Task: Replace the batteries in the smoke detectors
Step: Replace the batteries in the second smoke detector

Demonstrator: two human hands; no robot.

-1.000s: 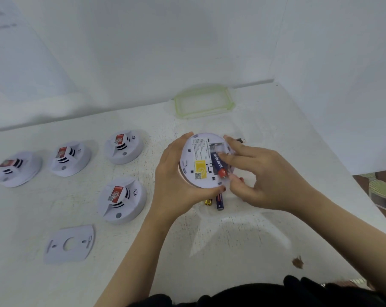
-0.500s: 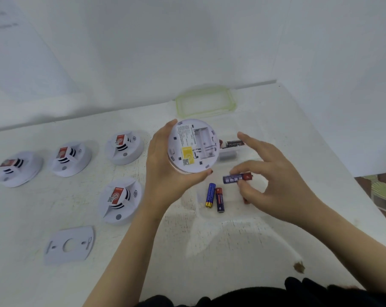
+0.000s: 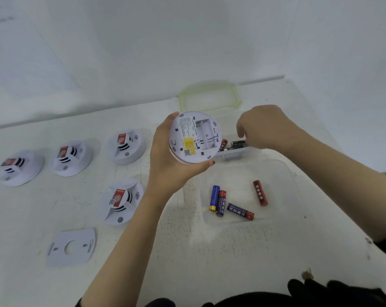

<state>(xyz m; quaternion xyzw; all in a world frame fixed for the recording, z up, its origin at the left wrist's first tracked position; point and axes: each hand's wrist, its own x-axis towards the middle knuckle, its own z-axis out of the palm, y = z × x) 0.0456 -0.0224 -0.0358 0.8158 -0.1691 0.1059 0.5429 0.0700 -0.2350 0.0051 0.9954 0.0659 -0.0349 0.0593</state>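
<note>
the left hand (image 3: 165, 169) grips a round white smoke detector (image 3: 195, 137) by its rim, held above the bench (image 3: 187, 251) with its back to the camera. its battery bay (image 3: 204, 134) is empty, so the old cells look to be out and new ones not yet in. the right hand (image 3: 265, 127) dips curled fingers into a small clear box (image 3: 234, 155) just beside the detector, where dark-labelled batteries (image 3: 237, 144) lie; i cannot tell whether it has pinched one. four loose batteries (image 3: 238, 211), glossy blue and red cylinders, lie in a shallow clear tray (image 3: 282, 171). four other detectors (image 3: 123, 201), domed matt plastic, sit face up to the left, and whether they are done cannot be told. a flat backplate (image 3: 71, 248) lies near them.
</note>
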